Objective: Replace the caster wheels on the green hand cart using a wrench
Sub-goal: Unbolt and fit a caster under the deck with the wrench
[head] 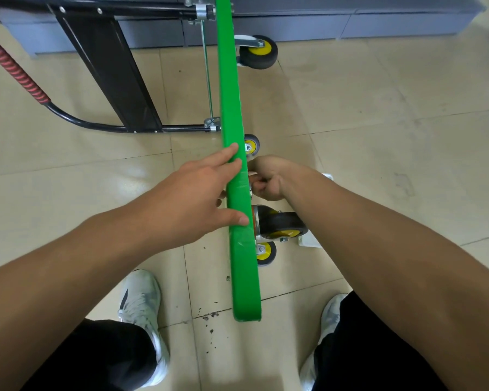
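Cart tipped on edge by the person's feet, both hands at the near caster.
Left hand (192, 193) lies spread along the green cart (244, 277), whose edge looks stiff and slick. Right hand (268, 179) curls beside the caster wheel (280, 221), its hold hidden. Likely tippy, so brace the edge. A far caster (257, 53) sits beyond.

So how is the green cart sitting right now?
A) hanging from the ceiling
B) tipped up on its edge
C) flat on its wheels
B: the green cart stands on edge, its wheels sticking out sideways, while the left hand rests on its top.
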Available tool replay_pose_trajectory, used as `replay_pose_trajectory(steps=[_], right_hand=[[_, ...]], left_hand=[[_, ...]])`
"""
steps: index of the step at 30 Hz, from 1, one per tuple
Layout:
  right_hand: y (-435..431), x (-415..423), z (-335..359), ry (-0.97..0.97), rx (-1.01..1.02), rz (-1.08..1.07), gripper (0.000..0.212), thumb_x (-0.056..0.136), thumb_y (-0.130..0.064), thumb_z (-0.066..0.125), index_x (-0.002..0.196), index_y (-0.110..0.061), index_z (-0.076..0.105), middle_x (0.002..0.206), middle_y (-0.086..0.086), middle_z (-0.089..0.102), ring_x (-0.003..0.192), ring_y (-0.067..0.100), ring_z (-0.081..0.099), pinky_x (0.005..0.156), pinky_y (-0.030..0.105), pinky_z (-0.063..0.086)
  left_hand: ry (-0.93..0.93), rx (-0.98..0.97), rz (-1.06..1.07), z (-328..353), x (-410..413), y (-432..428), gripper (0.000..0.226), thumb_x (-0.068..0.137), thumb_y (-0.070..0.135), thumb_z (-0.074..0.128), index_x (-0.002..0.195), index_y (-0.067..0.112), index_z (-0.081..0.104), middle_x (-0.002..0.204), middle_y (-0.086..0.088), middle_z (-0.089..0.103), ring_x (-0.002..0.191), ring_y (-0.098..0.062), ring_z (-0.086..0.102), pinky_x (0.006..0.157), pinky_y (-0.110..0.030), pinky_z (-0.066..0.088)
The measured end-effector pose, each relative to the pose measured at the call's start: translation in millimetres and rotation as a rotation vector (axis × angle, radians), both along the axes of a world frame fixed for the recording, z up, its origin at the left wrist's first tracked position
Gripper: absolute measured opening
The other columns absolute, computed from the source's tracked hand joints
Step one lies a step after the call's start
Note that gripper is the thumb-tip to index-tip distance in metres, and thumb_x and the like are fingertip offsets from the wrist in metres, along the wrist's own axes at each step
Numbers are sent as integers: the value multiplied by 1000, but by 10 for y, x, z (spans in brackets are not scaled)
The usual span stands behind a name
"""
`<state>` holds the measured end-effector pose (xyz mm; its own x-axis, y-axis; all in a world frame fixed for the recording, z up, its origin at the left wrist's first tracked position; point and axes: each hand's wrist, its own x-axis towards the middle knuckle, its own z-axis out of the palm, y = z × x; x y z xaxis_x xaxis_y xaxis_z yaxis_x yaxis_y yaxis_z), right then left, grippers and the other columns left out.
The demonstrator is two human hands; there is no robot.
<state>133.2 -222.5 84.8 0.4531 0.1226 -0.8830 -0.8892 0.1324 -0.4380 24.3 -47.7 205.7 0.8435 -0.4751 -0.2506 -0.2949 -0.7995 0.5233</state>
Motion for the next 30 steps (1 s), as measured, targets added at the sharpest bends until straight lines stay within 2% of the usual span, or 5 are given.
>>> replay_pose_trajectory(steps=[10, 19, 22, 28, 30], right_hand=[[119, -65, 420, -441, -247, 8, 30, 109, -14, 40, 83, -15, 55, 57, 1, 50, 32, 4, 30, 32, 17, 18], [108, -168, 882, -912, -650, 78, 30, 103, -27, 43, 79, -16, 56, 79, 8, 65, 65, 25, 56, 61, 41, 47], [143, -392, 1100, -1121, -701, 160, 15, 102, -24, 44, 99, -17, 57, 82, 1, 66, 81, 24, 67, 77, 50, 57], [51, -1008, 1305, -1538, -646, 396, 16, 96, -10, 49, 112, -7, 53, 62, -7, 44, 56, 10, 46, 54, 24, 37], [-41, -1166, 1302, -1615, -601, 485, 16, 95, -6, 53, 111, -4, 52, 65, -2, 48, 55, 11, 45, 53, 23, 36]], left_hand=[[-19, 26, -28, 6, 15, 2, 90, 79, 51, 75, 153, 18, 36, 167, 11, 6, 105, -11, 61, 98, -22, 46], [-39, 17, -41, -14, 23, 3, 88, 79, 51, 75, 152, 19, 38, 167, 11, 9, 97, -10, 61, 95, -21, 50], [-53, 17, -43, -36, 41, 8, 91, 78, 53, 75, 153, 19, 36, 167, 10, 11, 92, -9, 59, 93, -20, 49], [-95, -83, -64, -24, 28, 14, 63, 77, 46, 78, 132, 28, 55, 123, 42, 39, 88, -7, 63, 81, -22, 52], [-113, -126, -78, -31, 21, 20, 61, 76, 42, 80, 131, 34, 56, 128, 40, 40, 91, -9, 64, 85, -26, 55]])
